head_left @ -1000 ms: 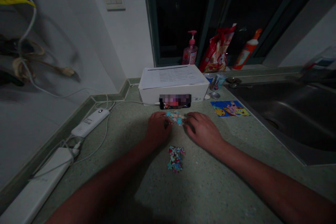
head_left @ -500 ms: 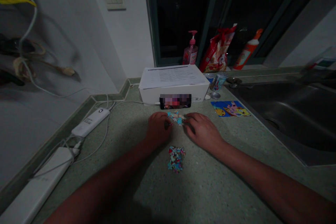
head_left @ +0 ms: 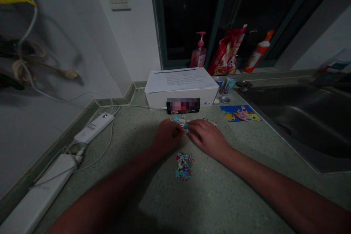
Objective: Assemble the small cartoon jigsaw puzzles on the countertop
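Note:
My left hand (head_left: 168, 135) is closed in a pinch, with a small jigsaw puzzle piece (head_left: 185, 131) at its fingertips. Opposite it, my right hand (head_left: 207, 135) has its fingers stretched toward the same spot, thumb apart, touching the edge of a loose heap of puzzle pieces (head_left: 180, 120). More pieces (head_left: 211, 121) lie just beyond the right knuckles, partly hidden by that hand. Closer to me, between the forearms, sits a denser pile of multicoloured puzzle pieces (head_left: 183, 166).
A phone (head_left: 183, 106) leans on a white box (head_left: 156, 98) behind the heap. Right of it lie a cartoon picture card (head_left: 240, 113), a can (head_left: 228, 85) and a sink (head_left: 276, 142). A power strip (head_left: 41, 193) and a white adapter (head_left: 94, 128) with cables line the left.
Both hands have come closer together over the heap, the right moving slightly left. Pieces beyond the right hand now show. The near pile stays put.

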A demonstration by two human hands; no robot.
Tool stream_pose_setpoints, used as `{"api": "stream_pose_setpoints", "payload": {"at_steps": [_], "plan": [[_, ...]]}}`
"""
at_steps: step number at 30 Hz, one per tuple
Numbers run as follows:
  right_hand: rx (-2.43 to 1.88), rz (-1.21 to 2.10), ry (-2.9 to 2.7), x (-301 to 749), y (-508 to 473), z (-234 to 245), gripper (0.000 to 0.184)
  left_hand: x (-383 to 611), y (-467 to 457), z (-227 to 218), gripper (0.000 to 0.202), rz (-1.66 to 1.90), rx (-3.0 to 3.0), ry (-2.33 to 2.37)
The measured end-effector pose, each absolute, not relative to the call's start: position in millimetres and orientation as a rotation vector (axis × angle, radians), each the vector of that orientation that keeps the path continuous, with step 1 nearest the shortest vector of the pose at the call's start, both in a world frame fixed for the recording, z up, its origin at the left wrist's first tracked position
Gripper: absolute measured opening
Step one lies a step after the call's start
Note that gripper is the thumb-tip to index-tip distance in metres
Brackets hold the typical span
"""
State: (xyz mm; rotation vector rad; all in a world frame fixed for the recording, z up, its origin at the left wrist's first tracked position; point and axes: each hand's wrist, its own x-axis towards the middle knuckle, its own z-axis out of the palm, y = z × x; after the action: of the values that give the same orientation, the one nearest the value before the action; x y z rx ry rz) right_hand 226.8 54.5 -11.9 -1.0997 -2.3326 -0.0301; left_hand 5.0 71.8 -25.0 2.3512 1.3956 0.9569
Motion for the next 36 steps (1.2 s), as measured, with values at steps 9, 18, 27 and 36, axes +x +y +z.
{"api": "stream_pose_setpoints", "payload": {"at_steps": [9,18,27,36], "plan": [[-1.012,-0.029,-2.346,222.5,53.6,-11.3,0.016,3.9,67.8,-23.1,0.005,1.009,2.275,1.305],[-0.935,-0.138,-2.400,224.9,54.4,-10.7,0.016,2.7,68.0,-23.7,0.006,1.064,2.222,1.224],[-0.839,-0.301,-2.427,226.2,55.5,-10.3,0.016,1.3,70.1,-27.0,0.006,1.132,2.219,1.152],[-0.890,-0.151,-2.380,227.8,54.5,-5.1,0.016,0.6,70.3,-26.2,0.009,1.120,2.216,1.255]]}}
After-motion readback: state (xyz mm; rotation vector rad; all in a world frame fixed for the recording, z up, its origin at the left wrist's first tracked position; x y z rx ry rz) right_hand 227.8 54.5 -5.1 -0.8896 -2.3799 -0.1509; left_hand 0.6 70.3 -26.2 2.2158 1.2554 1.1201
